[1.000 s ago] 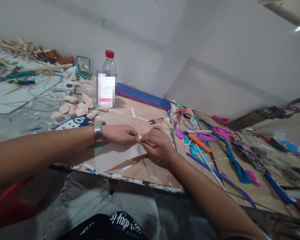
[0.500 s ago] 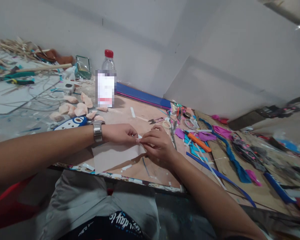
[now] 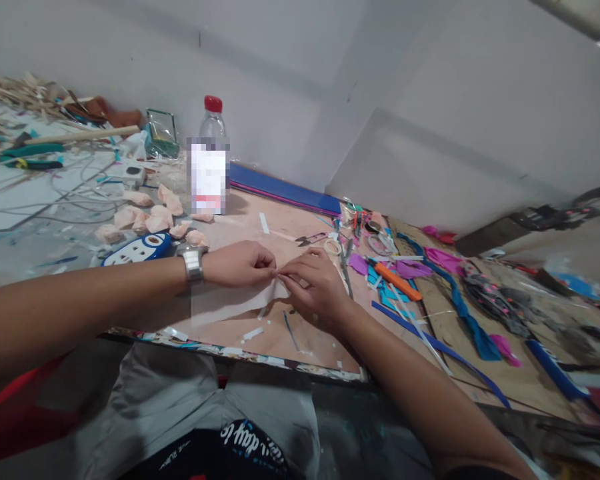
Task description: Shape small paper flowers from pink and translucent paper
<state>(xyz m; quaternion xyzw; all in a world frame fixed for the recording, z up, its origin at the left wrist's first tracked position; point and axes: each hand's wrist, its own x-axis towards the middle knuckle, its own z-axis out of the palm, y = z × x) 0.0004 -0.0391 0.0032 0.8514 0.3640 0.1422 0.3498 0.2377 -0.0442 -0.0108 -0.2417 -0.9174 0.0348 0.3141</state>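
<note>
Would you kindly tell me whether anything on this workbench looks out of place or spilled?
No spill stands out, but white scraps lie strewn near the paper sheet, as if uncleared. The blue-and-white power strip lies right beside lumpy peach pieces, odd for electrics.

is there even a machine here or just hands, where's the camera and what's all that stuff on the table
No machine is at work: these are a person's own bare hands. One camera, worn on the head, looks forward and down. The left hand, with a silver metal watch at its wrist, meets the right hand fingertip to fingertip. They seem to pinch a thin white sheet; the exact grip is too small to see. Around them on the pinkish-tan tabletop are pale peach lumps, a blue-and-white power strip, a long orange tool and a clear, red-capped bottle.
</note>
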